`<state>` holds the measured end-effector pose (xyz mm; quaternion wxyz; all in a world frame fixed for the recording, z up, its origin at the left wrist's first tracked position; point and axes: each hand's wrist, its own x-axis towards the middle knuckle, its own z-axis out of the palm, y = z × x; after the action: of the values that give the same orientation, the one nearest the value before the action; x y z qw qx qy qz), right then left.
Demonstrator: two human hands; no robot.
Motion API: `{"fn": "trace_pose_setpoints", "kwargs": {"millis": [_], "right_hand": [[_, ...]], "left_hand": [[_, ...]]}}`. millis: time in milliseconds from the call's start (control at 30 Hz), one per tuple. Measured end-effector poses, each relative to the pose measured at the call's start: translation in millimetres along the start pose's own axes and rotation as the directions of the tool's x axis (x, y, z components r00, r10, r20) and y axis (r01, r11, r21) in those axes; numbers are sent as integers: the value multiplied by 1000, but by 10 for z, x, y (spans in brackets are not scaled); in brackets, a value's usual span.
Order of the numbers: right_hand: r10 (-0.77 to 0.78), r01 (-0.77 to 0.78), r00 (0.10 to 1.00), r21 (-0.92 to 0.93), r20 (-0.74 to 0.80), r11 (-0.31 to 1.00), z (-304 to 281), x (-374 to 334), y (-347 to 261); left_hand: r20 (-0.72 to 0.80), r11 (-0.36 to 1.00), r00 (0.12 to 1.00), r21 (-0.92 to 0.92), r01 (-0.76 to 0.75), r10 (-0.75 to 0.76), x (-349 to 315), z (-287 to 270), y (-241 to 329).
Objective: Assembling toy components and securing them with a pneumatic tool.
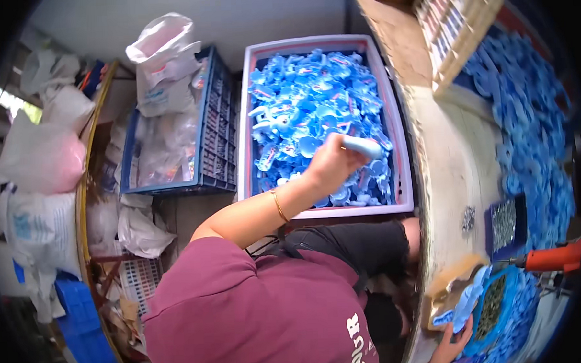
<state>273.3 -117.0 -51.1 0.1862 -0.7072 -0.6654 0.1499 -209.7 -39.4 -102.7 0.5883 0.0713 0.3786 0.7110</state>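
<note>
My left hand point(337, 161), with a gold bangle on its wrist, is over a white-rimmed bin point(329, 212). Its fingers are closed on a smooth, rounded light-blue plastic piece point(364, 146). Beneath lies a heap of blue plastic parts point(306, 103). At the lower right, my right hand point(458, 341) grips the lower end of a long blue plastic part point(467, 299), which rests against a wooden fixture point(441, 296) on the bench. The undersides of both pieces are hidden.
Right on the bench point(449, 174) are a dark tray of screws point(505, 225), a red power screwdriver point(553, 257), a blue tray of small metal pieces point(493, 305) and piled blue parts point(531, 132). A blue crate point(220, 120) and shelved white sacks point(42, 218) stand left.
</note>
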Motion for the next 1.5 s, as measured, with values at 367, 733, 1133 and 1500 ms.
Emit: {"fn": "trace_pose_setpoints", "kwargs": {"millis": [367,733,1133,1500], "right_hand": [[220,-222,973,9,73,975,-130,23,-371],[168,-165,985,-74,42,984,-59,41,-409],[170,-167,985,-95,30,981,-99,-10,-377],[107,-108,994,46,28,993,-31,-59,-146]], "left_hand": [[-608,885,708,-21,-466,358,795,-2607,1849],[-457,514,252,652,-558,853,1189,-2914,3954],[-515,805,700,575,-146,495,1741,-2825,1471],[-100,760,966,638,-123,240,973,-1336,32]]}}
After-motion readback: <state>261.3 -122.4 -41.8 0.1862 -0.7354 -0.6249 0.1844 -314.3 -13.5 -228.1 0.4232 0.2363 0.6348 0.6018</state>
